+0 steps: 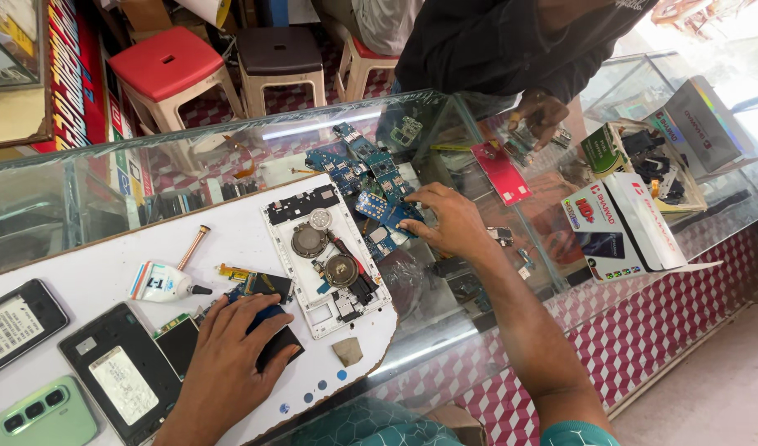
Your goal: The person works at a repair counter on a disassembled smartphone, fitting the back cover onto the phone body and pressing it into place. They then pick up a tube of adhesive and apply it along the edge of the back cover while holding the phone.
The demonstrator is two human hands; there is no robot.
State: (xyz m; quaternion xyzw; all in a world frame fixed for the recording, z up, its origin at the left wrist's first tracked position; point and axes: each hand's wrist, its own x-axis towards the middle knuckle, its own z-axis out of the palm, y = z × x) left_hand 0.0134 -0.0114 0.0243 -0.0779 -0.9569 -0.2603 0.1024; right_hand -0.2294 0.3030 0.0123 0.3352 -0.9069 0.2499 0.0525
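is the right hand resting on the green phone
No, the right hand touches blue circuit boards on the glass counter; the green phone lies untouched.

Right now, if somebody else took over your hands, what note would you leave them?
Left hand: lies flat on a small black phone part on the white work board.
Right hand: fingertips touch a pile of small blue circuit boards on the glass counter.
Between them: an opened white phone shell, round parts exposed.
Done: shell lies open.
Left: boards are still loose, none fitted.
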